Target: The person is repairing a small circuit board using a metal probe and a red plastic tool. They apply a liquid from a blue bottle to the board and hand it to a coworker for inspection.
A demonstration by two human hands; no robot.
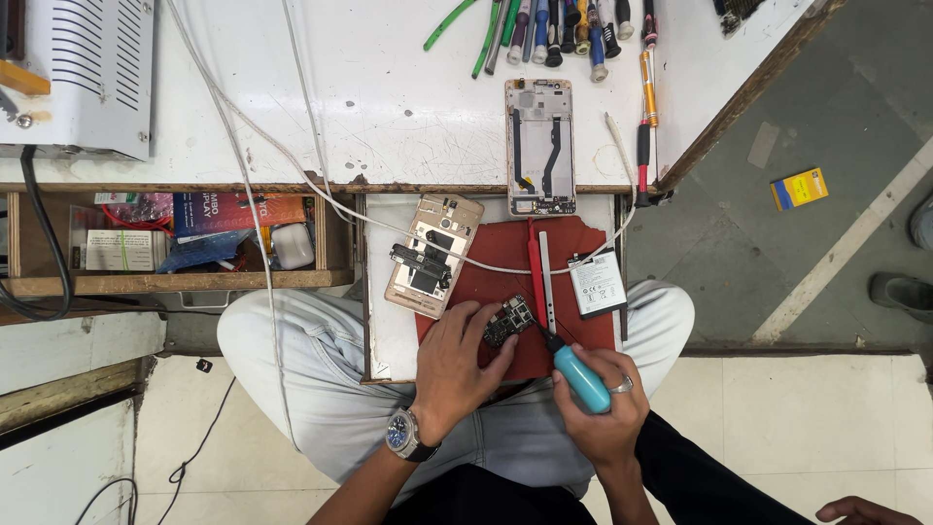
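Red mat (573,248) | left hand (457,365) pinches dark board (508,321) | right hand (604,403) grips teal screwdriver (578,376) | open drawer (175,282): boxes, packets

White bench (408,107) showing a scratched, matt surface with worn wooden edging; red mat (486,282) appearing matt; screwdriver (580,377) wearing smooth turquoise plastic; phone back cover (434,255) showing gold, satin-looking metal.
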